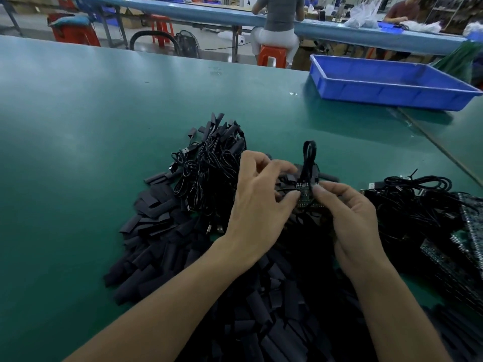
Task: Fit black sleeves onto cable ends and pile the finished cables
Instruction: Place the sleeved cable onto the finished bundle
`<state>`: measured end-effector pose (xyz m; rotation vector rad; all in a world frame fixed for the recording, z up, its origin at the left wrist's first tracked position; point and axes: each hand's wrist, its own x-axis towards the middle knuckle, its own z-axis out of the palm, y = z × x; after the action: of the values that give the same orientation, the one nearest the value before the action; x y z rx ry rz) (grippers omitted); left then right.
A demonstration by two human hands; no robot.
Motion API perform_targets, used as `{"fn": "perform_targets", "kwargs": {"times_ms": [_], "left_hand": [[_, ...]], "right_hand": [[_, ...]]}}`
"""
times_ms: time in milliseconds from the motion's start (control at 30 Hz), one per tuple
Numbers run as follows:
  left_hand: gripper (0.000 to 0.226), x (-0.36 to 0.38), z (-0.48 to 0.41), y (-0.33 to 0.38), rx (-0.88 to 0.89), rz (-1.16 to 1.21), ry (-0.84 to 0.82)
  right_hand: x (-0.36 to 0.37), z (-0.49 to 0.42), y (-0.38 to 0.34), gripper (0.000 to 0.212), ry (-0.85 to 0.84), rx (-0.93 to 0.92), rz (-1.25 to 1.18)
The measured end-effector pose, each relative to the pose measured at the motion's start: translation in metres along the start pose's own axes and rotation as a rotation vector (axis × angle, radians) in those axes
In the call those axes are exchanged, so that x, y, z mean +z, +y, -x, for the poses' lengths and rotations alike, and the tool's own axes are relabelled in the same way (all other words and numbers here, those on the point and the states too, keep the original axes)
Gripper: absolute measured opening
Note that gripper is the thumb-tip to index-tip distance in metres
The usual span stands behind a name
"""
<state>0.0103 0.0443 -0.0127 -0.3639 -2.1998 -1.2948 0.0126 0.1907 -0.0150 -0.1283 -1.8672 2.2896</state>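
**A:** How far along is the job?

**B:** About midway, I'd judge. A pile of sleeved cables (209, 165) lies at eleven o'clock from the hands. A tangle of bare cables (413, 197) with circuit boards waits at three o'clock. Loose black sleeves (162, 246) spread from eight o'clock round to six, so plenty is left.

**A:** And the one in work?

**B:** The cable (309, 158) stands folded in a loop at twelve o'clock, with its board end (307, 198) between the hands. The left hand (258, 205) has a narrow grip, thumb and fingers pinching the board's left edge. The right hand (350, 220) pinches the right edge the same way. Whether a sleeve is on it I cannot tell, since it is black on black.

**A:** Room to move?

**B:** The green bench (78, 113) shows bare surface from nine to twelve o'clock, beyond the pile. A blue tray (392, 92) sits at one o'clock, well apart. A seam or bench edge runs slantwise from two to three o'clock. The bare cables lie just beside the right wrist, so a sweep that way could snag.
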Motion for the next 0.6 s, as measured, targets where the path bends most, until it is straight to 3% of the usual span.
{"fn": "perform_targets", "kwargs": {"times_ms": [67, 233, 300, 433, 600], "left_hand": [[0.02, -0.0016, -0.001, 0.0014, -0.033, -0.014, -0.025], [0.023, 0.002, 0.0004, 0.0014, -0.313, 0.014, -0.279], [0.025, 0.0032, 0.0014, 0.0019, -0.375, 0.137, -0.274], [0.03, 0.0028, -0.0016, -0.0002, -0.439, 0.38, -0.208], [0.029, 0.0014, -0.0043, -0.0035, -0.457, 0.41, -0.237]], "right_hand": [[-0.0008, -0.0007, 0.0012, 0.007, 0.004, -0.009, 0.024], [-0.0007, -0.0002, 0.0014, 0.007, -0.046, -0.002, 0.004], [-0.0006, 0.0006, 0.001, 0.001, -0.087, 0.012, -0.039], [0.0008, 0.0012, -0.0004, 0.014, -0.122, 0.027, -0.065], [-0.0001, 0.0009, 0.0027, 0.02, -0.142, 0.052, -0.067]]}}
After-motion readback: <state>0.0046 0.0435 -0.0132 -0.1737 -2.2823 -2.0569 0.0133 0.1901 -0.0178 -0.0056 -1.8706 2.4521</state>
